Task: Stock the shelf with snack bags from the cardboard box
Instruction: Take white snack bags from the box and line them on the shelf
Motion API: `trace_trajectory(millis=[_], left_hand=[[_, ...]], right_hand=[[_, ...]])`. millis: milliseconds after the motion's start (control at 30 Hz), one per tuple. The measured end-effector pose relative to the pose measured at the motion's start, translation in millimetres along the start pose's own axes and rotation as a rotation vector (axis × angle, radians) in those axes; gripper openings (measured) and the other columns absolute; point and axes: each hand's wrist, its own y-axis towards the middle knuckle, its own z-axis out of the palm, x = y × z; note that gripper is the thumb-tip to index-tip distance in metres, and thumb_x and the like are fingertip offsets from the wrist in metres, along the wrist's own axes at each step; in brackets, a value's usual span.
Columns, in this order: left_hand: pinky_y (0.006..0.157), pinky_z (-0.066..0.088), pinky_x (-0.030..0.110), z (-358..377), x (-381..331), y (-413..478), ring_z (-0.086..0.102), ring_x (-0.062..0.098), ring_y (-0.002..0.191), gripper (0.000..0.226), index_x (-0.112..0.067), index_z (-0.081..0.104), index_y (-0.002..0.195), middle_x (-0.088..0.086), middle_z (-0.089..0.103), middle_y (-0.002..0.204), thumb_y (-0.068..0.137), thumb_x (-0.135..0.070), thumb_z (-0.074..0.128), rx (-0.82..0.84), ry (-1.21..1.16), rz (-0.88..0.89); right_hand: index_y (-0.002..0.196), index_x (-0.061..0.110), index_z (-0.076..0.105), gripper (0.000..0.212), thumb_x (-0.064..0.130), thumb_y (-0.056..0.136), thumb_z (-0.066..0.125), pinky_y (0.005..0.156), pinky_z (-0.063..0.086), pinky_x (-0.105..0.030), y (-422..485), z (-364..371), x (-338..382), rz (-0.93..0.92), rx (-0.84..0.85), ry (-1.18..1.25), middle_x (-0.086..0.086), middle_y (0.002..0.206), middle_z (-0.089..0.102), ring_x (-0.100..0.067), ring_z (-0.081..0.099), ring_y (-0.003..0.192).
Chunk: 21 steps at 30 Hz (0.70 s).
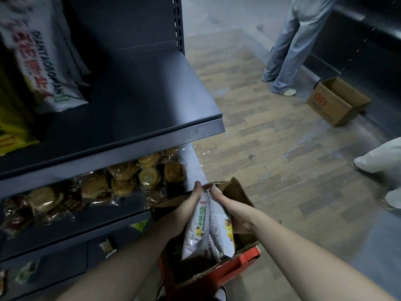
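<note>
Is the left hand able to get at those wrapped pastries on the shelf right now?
Probably yes: the wrapped pastries lie close beside the left hand with nothing between, though it is holding snack bags.

Single head-worn wide-angle view, looking forward and steeply down, edges bowed.

Camera sits above and behind the forearms, which run in from the bottom edge; closest in are the left hand (pixel 195 195) and right hand (pixel 232 211), both holding snack bags (pixel 198 233) over the open cardboard box (pixel 235 192), low centre. Dark shelf (pixel 152 101) close on the left, seen from above with its top surface showing. Wood-pattern floor (pixel 271 148) fills the right; far off at top right are a second box (pixel 332 105) and another person's legs (pixel 288 46).
</note>
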Motion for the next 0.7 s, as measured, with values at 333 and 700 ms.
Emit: trace_trajectory(millis=[333,700], left_hand=[[0.103,0.045,0.044,0.5,-30.7,-59.6,0.065,0.027,0.105,0.051,-0.013,0.062,0.116,0.014,0.069,0.111,0.095,-0.051,0.036,0.117,0.091,0.293],[0.090,0.034,0.021,-17.4,-69.1,-97.4,0.045,0.022,0.130,0.080,-0.009,0.045,0.137,0.005,0.046,0.139,0.079,-0.066,0.048,-0.150,0.211,0.306]], right_hand=[[0.125,0.013,0.062,0.076,0.071,0.076,0.055,0.104,0.045,-0.042,-58.6,24.2,36.1,-0.153,0.020,-0.106,-0.010,0.121,0.067,-0.027,0.063,0.113],[0.130,0.057,0.043,0.078,0.092,0.061,0.048,0.110,0.033,-0.046,-97.8,77.9,61.4,-0.412,0.062,-0.410,0.013,0.145,0.044,-0.016,0.042,0.134]])
